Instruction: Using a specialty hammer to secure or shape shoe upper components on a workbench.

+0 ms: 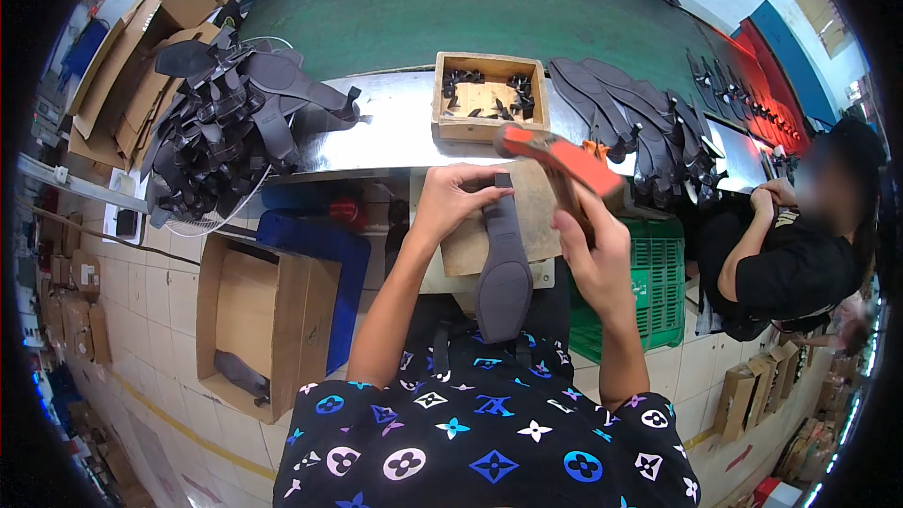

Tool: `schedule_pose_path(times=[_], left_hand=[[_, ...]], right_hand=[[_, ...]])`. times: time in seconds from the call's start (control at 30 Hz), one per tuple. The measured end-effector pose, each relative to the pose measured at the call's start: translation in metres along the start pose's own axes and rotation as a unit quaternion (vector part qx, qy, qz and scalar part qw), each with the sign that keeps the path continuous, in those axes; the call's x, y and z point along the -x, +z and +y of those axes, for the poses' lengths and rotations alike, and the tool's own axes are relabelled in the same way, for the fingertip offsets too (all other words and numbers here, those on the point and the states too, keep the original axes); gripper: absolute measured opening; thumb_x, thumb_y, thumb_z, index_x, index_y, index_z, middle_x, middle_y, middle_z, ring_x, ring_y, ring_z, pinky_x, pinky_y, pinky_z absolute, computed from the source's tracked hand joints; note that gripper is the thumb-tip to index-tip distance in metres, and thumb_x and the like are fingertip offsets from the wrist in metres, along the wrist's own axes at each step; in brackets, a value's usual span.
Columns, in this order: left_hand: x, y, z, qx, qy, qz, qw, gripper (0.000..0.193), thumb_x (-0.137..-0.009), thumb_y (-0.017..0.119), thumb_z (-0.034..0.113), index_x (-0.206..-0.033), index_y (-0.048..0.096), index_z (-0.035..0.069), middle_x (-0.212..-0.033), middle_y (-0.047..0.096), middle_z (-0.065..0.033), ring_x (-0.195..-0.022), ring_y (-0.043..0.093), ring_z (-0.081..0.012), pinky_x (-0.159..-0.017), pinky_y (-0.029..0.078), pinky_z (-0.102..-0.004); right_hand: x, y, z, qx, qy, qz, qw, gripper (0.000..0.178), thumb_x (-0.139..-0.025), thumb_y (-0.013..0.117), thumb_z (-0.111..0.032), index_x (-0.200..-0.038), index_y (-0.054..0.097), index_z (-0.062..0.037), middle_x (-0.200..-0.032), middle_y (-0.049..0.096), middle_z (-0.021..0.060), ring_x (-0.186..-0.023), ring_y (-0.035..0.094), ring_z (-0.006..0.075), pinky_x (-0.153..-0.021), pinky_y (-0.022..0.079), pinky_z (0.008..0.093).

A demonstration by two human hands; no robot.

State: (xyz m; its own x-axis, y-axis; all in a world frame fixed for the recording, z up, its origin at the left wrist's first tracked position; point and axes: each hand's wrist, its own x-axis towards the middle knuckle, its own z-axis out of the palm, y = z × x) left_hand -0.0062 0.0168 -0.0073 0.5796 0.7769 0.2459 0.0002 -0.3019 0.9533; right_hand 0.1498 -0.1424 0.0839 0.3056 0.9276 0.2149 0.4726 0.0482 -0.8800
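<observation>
My left hand pinches the narrow heel end of a dark grey shoe sole between thumb and fingers. The wide toe part of the sole points toward my body. Under the heel end is a tan work board. My right hand is closed around the handle of a hammer with a red-orange head, raised to the right of the sole. Just beyond the hammer stands a wooden box holding several small black heel pieces.
Soles with heels fill a wire basket at the left; more soles lie right of the box. Behind runs a green conveyor belt. A cardboard box and green crate flank me. A co-worker sits at right.
</observation>
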Motion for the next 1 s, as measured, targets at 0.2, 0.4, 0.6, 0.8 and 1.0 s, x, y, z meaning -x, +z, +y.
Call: schedule_pose_path(times=[0.2,0.4,0.6,0.8,1.0], left_hand=[[-0.005,0.004,0.004,0.006,-0.033,-0.006,0.999,0.028,-0.078,0.082,0.012,-0.103,0.077,0.001,-0.092,0.076,-0.0084,-0.085,0.068,-0.0109,-0.077,0.054,-0.0262],[0.008,-0.002,-0.01,-0.251,0.063,-0.02,0.966,0.095,-0.076,0.083,0.028,-0.153,0.032,0.004,-0.122,0.071,-0.0037,-0.124,0.059,-0.0236,-0.114,0.032,-0.0487],[0.01,-0.003,-0.011,-0.254,0.0,-0.077,0.964,0.116,-0.075,0.081,0.051,-0.158,0.012,0.008,-0.131,0.065,-0.0127,-0.139,0.045,-0.0279,-0.116,0.004,-0.0612],[0.013,-0.009,0.001,-0.266,-0.003,-0.084,0.96,0.098,-0.077,0.079,0.043,-0.156,0.026,0.02,-0.133,0.064,0.003,-0.14,0.043,-0.0239,-0.117,0.005,-0.0628],[0.014,-0.007,-0.006,-0.352,0.073,-0.056,0.931,0.054,-0.084,0.074,0.039,-0.128,0.063,0.011,-0.137,0.061,-0.0106,-0.135,0.049,-0.0283,-0.117,0.018,-0.0569]], right_hand=[[0.021,0.014,0.008,0.084,-0.102,0.01,0.991,0.038,-0.094,0.061,-0.002,-0.132,0.055,0.0031,-0.097,0.064,0.0199,-0.083,0.066,0.0323,-0.074,0.052,0.036],[0.046,-0.02,-0.063,0.18,-0.073,0.094,0.976,0.036,-0.094,0.061,-0.004,-0.13,0.06,-0.0024,-0.106,0.067,0.0174,-0.102,0.066,0.0278,-0.091,0.051,0.0296],[0.015,0.009,0.018,0.083,-0.087,-0.008,0.993,0.032,-0.093,0.062,-0.002,-0.123,0.057,0.0077,-0.104,0.068,0.022,-0.088,0.071,0.0326,-0.076,0.054,0.0363],[0.043,-0.017,-0.037,0.055,-0.146,0.1,0.983,0.028,-0.092,0.059,0.002,-0.12,0.063,0.0042,-0.116,0.067,0.0228,-0.107,0.067,0.0374,-0.093,0.053,0.037],[0.013,0.0,0.001,0.084,-0.078,0.005,0.993,0.036,-0.091,0.064,-0.001,-0.127,0.06,0.0025,-0.104,0.07,0.0203,-0.082,0.069,0.0315,-0.072,0.054,0.0366]])
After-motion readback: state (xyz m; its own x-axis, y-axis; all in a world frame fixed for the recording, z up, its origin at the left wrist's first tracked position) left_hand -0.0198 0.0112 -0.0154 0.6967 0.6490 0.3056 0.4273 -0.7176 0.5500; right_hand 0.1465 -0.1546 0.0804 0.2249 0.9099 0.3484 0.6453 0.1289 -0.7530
